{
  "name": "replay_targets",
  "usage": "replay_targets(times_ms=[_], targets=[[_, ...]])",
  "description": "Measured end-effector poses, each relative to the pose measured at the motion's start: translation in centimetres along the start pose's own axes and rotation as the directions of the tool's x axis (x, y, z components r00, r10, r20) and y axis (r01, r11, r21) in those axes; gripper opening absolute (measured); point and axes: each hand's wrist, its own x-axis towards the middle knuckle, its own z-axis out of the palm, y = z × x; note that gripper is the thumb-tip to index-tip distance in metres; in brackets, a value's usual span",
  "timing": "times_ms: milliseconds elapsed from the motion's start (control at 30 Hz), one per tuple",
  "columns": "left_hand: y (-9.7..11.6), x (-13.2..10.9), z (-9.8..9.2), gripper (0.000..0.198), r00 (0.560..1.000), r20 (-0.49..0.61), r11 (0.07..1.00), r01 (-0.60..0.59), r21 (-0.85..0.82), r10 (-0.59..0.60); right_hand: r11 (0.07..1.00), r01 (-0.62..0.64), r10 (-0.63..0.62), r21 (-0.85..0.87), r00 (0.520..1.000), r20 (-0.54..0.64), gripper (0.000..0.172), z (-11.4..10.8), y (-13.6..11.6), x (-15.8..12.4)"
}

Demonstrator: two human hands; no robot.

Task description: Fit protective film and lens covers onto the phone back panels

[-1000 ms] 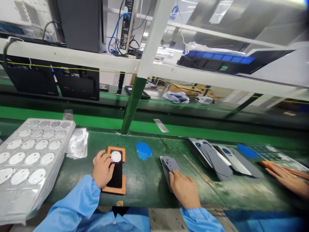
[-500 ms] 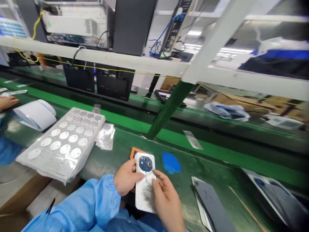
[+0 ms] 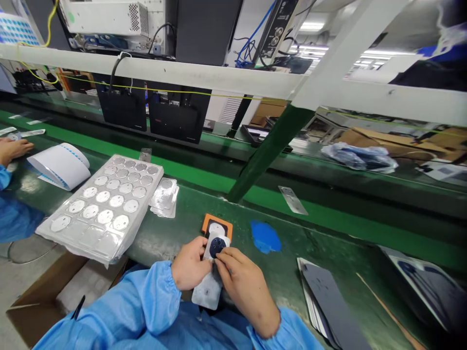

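My left hand [image 3: 189, 265] and my right hand [image 3: 244, 289] close together over the table's near edge, both pinching a white phone-shaped film [image 3: 206, 291]. Its upper end looks bent up, and a dark blue round patch with holes [image 3: 217, 247] sits between my fingers. Part of the film is hidden behind my fingers. Just beyond my hands lies an orange jig [image 3: 218, 224] with a white piece on it, not touching the film as far as I can see. Light blue sleeves [image 3: 153, 301] cover both my forearms.
A plastic tray of round foil-backed pieces [image 3: 105, 204] lies to the left, beside a small stack of them [image 3: 164, 198]. A co-worker's hand [image 3: 12, 149] rests near a white roll [image 3: 60, 166]. Dark sheets [image 3: 328, 304], a blue patch [image 3: 265, 236] and a cardboard box [image 3: 44, 304] surround me.
My hands have drawn closer together, and the film that lay flat between them now looks bent, with the round patch pinched in my fingers. The view has shifted slightly.
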Motion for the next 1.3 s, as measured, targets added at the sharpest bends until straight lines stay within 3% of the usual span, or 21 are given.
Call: replay_targets(times_ms=[400, 867, 1300], targets=[[0.0, -0.1, 0.7, 0.042, 1.0, -0.01, 0.995, -0.005, 0.1, 0.006, 0.997, 0.032, -0.025, -0.07, 0.994, 0.104, 0.023, -0.8, 0.9, -0.4], [-0.2, -0.4, 1.0, 0.043, 1.0, 0.002, 0.996, 0.016, 0.091, -0.016, 0.983, -0.09, 0.06, 0.16, 0.982, 0.181, 0.019, -1.7, 1.4, 0.0], [-0.8, -0.6, 1.3, 0.045, 1.0, 0.003, 0.989, 0.005, 0.146, -0.005, 0.986, -0.093, 0.059, 0.139, 0.971, 0.231, 0.021, -1.8, 1.3, -0.2]])
